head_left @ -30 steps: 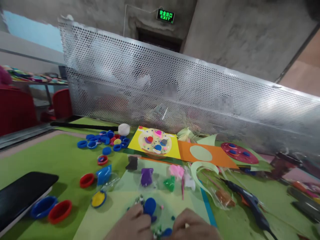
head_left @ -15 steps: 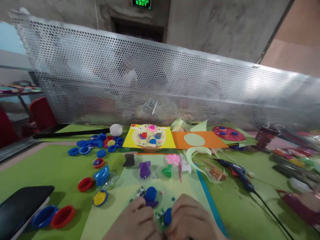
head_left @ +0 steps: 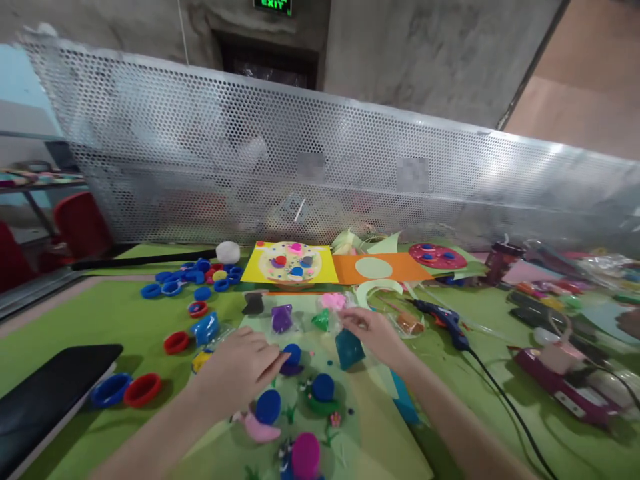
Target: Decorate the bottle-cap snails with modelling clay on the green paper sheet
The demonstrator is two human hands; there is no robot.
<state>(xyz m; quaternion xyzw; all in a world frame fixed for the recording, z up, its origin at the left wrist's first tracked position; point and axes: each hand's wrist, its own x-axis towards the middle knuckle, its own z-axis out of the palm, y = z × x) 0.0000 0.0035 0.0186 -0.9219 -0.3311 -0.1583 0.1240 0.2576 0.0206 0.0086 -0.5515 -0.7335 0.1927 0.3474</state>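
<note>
My left hand (head_left: 245, 360) reaches over the pale green sheet (head_left: 390, 427), fingers stretched toward a clay snail with a blue cap shell (head_left: 291, 355). Its fingertips touch or nearly touch that cap. A faceted dark teal packet (head_left: 349, 349) hangs directly under the pinched fingers of my right hand (head_left: 367, 327). Close by lie a small green clay packet (head_left: 321, 321), a pink one (head_left: 333, 301) and a purple one (head_left: 282, 319). Nearer me on the sheet are a green snail with a blue cap (head_left: 323, 387), a pink snail (head_left: 263, 428) and a snail with a magenta cap (head_left: 305, 455).
A black phone-like slab (head_left: 55, 393) and loose cap rings (head_left: 143, 390) lie left. Beyond the sheet is a yellow card (head_left: 325, 267) with decorations. At right are a glue gun (head_left: 445, 323) with a trailing cord and a purple device (head_left: 565, 390). A perforated metal screen (head_left: 350, 167) stands behind.
Both hands have left the green snail near me and moved forward and apart. The snails on the sheet are uncovered. The teal packet now shows under my right hand.
</note>
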